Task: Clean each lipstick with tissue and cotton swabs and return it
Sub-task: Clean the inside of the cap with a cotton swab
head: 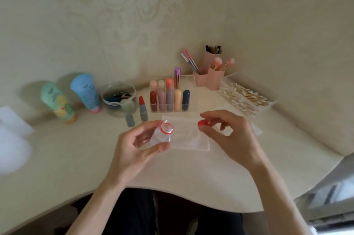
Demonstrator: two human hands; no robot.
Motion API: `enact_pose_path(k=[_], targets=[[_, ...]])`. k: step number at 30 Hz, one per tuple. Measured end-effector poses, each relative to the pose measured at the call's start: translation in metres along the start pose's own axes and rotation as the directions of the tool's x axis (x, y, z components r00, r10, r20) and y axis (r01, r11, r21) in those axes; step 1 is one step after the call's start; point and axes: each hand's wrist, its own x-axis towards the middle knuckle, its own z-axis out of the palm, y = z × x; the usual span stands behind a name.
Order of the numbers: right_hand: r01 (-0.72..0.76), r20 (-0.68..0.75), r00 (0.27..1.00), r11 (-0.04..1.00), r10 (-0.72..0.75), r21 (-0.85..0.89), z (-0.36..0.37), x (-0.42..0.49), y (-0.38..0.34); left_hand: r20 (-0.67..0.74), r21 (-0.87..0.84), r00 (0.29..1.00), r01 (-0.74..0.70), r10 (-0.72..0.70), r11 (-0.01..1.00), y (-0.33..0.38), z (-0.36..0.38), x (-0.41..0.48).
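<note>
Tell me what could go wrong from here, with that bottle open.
1. The clear bottle is uncapped and tilted in the left hand; any liquid inside might spill past the tissue onto the table.
2. The red cap is only pinched by the right hand at its fingertips and could drop and roll away.
3. The uncapped red lipstick stands free beside a grey cap, near the left hand; a careless reach might topple it.

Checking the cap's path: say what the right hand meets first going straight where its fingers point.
Likely the clear bottle held by the left hand; the right hand points its red cap there. Depth unclear.
</note>
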Motion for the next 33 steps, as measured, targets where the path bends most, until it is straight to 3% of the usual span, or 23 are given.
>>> enact_pose_path(k=[3, 7, 15, 20, 24, 26, 30, 33], targets=[[0.123, 0.067, 0.988, 0.971, -0.139, 0.205, 0.02, 0.007, -0.035, 0.005, 0.005, 1.0, -0.012, 0.012, 1.0, 0.002, -0.001, -0.001], [0.196, 0.136, 0.963, 0.952, -0.232, 0.235, 0.04, 0.014, -0.052, 0.008, 0.018, 0.999, -0.033, 0.033, 0.999, 0.001, -0.003, -0.003], [0.193, 0.274, 0.94, 0.979, -0.205, 0.067, 0.041, 0.022, -0.055, -0.017, 0.004, 1.0, -0.012, 0.012, 1.0, 0.0, -0.008, -0.005], [0.233, 0.231, 0.955, 0.954, -0.187, -0.188, 0.046, 0.024, -0.063, -0.011, 0.007, 1.0, 0.002, -0.002, 1.0, -0.003, -0.01, -0.006], [0.241, 0.358, 0.912, 0.968, -0.201, -0.07, 0.036, 0.028, -0.061, -0.019, 0.011, 0.999, -0.027, 0.027, 1.0, 0.0, -0.011, -0.006], [0.286, 0.348, 0.903, 0.957, -0.251, -0.051, 0.035, 0.027, -0.06, -0.023, -0.009, 0.999, -0.023, 0.022, 1.0, 0.001, -0.01, -0.006], [0.227, 0.298, 0.938, 0.964, -0.178, -0.138, 0.043, 0.027, -0.064, -0.02, -0.022, 1.0, -0.015, 0.014, 1.0, -0.001, -0.011, -0.005], [0.243, 0.318, 0.923, 0.969, -0.214, -0.052, 0.039, 0.028, -0.061, -0.016, -0.049, 1.0, -0.018, 0.017, 0.999, 0.0, -0.011, -0.006]])
